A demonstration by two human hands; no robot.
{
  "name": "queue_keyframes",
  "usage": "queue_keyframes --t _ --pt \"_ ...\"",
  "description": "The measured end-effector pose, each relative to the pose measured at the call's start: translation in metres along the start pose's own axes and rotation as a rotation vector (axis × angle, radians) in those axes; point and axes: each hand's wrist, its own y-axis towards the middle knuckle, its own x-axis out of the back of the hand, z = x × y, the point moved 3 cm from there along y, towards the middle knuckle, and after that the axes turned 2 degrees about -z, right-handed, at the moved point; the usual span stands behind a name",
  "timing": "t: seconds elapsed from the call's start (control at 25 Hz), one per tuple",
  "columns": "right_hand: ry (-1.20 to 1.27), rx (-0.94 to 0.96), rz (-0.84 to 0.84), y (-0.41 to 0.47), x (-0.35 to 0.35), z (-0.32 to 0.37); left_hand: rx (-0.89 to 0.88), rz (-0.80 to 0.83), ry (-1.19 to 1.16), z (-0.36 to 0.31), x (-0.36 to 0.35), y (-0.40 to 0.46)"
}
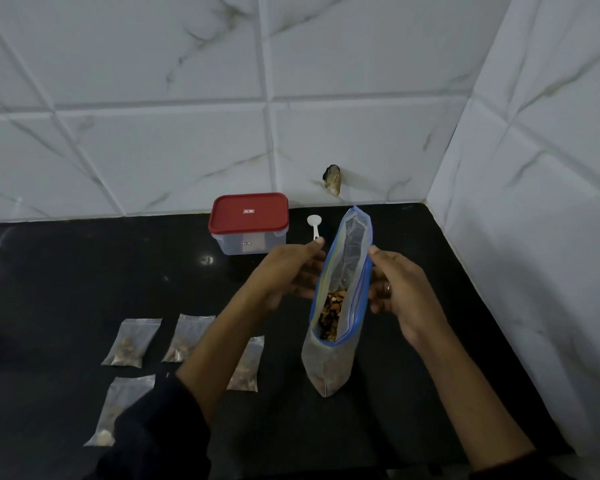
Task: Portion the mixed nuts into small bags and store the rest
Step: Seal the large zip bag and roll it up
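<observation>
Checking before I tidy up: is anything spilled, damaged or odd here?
No nuts lie spilled on the black countertop. One oddity: a dark, ragged broken hole in the white marble-patterned wall tile just above the countertop.

Dark sleeve (160, 434) pushed up; ring (389, 287) on right finger.

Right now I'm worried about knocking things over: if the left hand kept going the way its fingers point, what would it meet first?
Probably the white spoon: the left hand points up and away, its fingertip already at the spoon's handle. Depth is unclear, so it might pass above.
</observation>
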Motion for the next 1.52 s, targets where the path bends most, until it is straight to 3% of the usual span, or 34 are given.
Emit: queue_keyframes --t 0.2,0.48,0.56,0.68,0.76,1.0,1.2,1.52 --pt "0.056 -0.069 0.094 0.030 -0.005 0.005 0.086 0.134 -0.237 -0.011 -0.008 0.033" --pt "0.081 -0.058 0.142 0.043 -0.001 0.014 0.021 0.136 -0.219 -0.023 -0.018 0.050" --pt "-0.026 0.032 0.060 0.046 0.004 0.021 -0.096 0.023 -0.110 -0.032 -0.015 0.048" --pt "-0.374 0.365 -0.152 0.049 0.012 0.037 -0.388 -0.272 0.307 -0.048 -0.004 0.043" --pt "-0.497 0.501 -0.179 0.050 0.014 0.045 -0.504 -0.355 0.499 -0.056 -0.002 0.039" --pt "-0.629 0.507 -0.106 0.058 0.007 0.053 -0.381 -0.282 0.735 -0.063 -0.001 0.058" --pt "-0.784 0.464 -0.131 0.060 -0.001 0.057 -0.516 -0.310 0.905 -0.084 -0.007 0.074" --pt "-1.060 0.707 -0.220 0.071 -0.019 0.074 -0.638 -0.381 0.862 -0.096 -0.005 0.073"
